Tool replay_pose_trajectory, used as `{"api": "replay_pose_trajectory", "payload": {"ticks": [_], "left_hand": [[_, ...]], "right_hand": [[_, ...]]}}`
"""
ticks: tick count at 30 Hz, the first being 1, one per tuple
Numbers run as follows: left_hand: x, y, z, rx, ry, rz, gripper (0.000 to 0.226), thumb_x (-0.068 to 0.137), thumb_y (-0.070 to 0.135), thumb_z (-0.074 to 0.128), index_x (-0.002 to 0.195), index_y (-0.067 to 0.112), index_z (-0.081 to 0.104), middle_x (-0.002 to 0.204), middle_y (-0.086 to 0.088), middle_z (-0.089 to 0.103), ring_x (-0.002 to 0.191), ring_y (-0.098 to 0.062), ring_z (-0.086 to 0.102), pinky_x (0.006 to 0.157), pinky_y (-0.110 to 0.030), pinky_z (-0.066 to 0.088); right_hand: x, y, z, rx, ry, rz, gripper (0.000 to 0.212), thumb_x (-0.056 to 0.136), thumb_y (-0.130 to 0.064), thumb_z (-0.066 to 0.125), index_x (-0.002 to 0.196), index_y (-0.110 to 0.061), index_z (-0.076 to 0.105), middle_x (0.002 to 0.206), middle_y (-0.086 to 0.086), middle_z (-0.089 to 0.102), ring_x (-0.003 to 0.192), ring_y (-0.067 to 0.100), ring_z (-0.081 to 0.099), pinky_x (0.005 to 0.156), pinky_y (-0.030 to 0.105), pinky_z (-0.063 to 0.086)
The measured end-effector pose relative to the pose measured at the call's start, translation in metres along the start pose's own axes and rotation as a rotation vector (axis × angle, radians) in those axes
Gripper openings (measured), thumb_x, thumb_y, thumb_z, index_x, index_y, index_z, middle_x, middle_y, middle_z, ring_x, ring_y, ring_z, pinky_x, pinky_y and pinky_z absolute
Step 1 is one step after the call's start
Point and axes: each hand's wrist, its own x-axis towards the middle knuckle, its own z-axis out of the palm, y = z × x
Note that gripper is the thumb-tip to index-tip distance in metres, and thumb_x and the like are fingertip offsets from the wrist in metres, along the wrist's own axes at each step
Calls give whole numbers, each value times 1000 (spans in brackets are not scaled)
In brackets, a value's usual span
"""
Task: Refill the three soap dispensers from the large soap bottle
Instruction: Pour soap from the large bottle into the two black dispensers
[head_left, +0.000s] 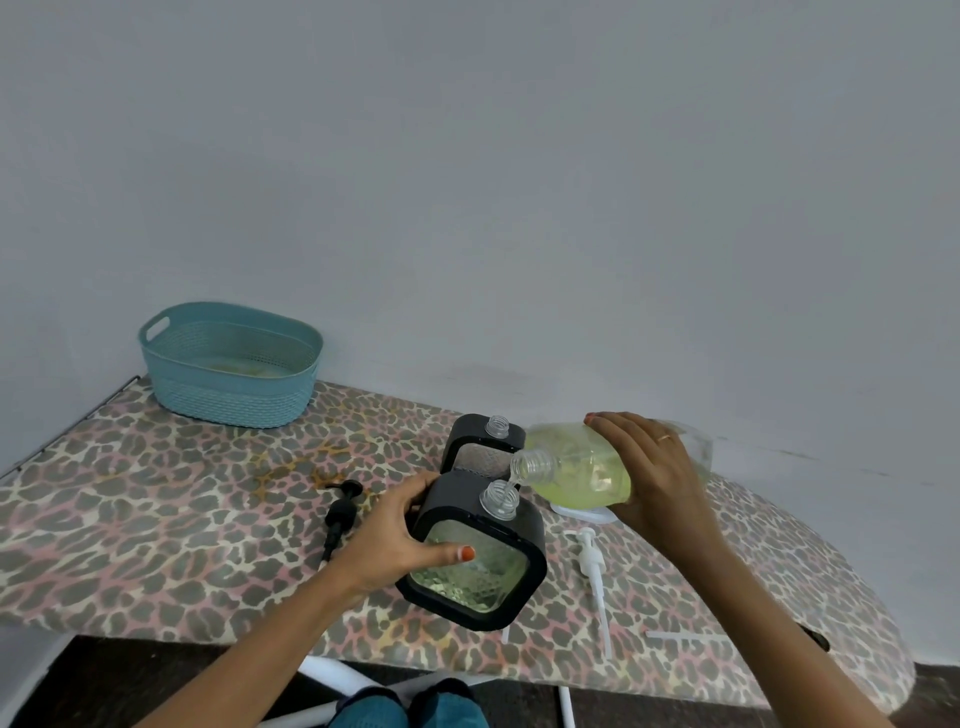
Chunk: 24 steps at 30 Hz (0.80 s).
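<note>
Your left hand (395, 525) grips the near soap dispenser (483, 571), fingers curled round its dark frame and the thumb pressed on the front pane. The dispenser is tilted, its clear threaded neck uncapped and pointing up toward your right hand, with greenish soap showing low behind the pane.

Your right hand (649, 467) is wrapped over the large soap bottle (576, 467), which lies tipped almost on its side. The bottle's open mouth hangs just above the dispenser's neck, and a thin stream runs between the two. Yellow-green soap fills the lower part of the bottle.

Just beyond your left hand's fingertips stands a second dispenser (480, 447), upright and also uncapped. To the left of your left hand a black pump head (340, 512) lies on the leopard-print surface (156, 493). Below your right hand a white pump (592, 561) lies with its tube pointing toward you, and a white round object (587, 514), too hidden to identify, sits under the bottle. Far off to the left of your left hand sits a teal basket (228, 384).
</note>
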Motion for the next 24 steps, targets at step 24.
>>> {"api": "replay_pose_trajectory", "payload": {"ticks": [24], "left_hand": [[22, -2, -29, -51, 193, -111, 76, 28, 58, 83, 94, 31, 57, 85, 28, 69, 84, 7, 64, 70, -10, 52]], "right_hand": [[-34, -30, 34, 472, -2, 738, 77, 58, -23, 84, 123, -3, 48, 112, 4, 56, 99, 18, 52, 77, 16, 40]]}}
